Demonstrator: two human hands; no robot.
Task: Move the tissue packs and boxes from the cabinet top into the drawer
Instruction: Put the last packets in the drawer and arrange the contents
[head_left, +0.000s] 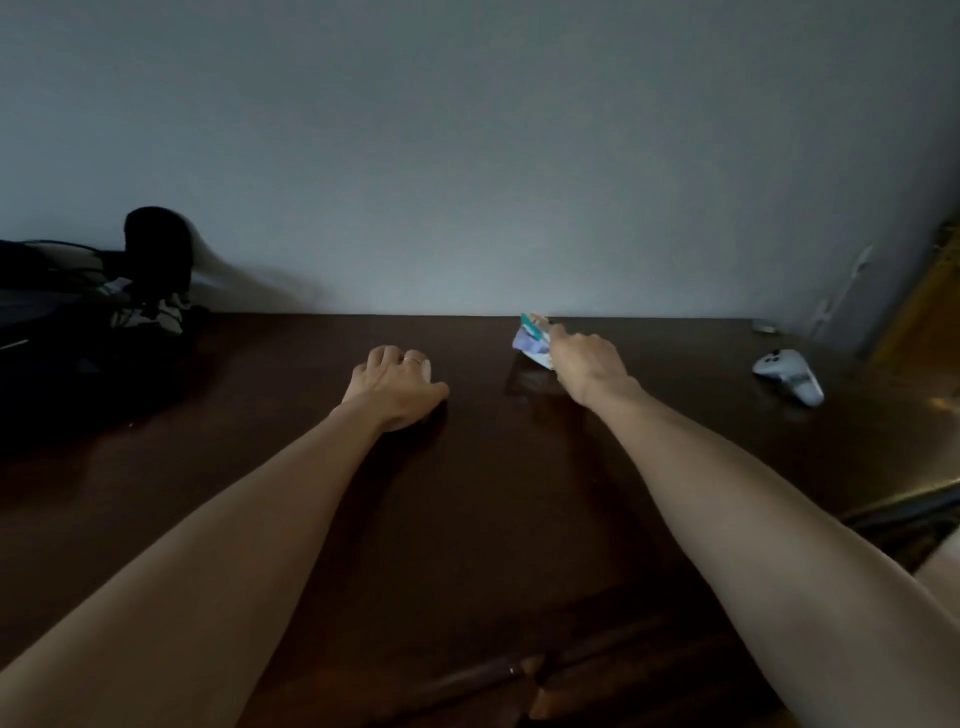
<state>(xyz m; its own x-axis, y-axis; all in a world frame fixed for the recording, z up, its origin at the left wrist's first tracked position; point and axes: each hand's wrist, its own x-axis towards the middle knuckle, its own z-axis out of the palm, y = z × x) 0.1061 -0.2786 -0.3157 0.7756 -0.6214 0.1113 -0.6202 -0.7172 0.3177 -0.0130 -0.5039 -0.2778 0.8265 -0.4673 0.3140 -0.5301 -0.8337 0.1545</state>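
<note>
A dark, glossy wooden cabinet top (467, 493) fills the lower frame, running back to a plain grey-blue wall (467, 156) in dim light. At far left sits a heap of black gear and cables (104, 312); out on the right lies a white game controller (789, 375), well apart from both hands, with a yellowish door frame (919, 312) at the edge.

Left hand (397, 387) — palm down, fingers curled, a ring showing — covers something pale (426, 368) on the surface; only a sliver peeks past the knuckles (too little to say what it is). The hand looks closed over it.

Right hand (584, 358) reaches further back, fingers pinched shut on a small tissue pack (532, 343) — white and lilac with a teal strip. The pack is near the rear edge of the cabinet top, close to the wall. Its long axis tilts, upper end toward the wall, lower end down-right under the fingers; whether it rests on the wood I cannot tell.
</note>
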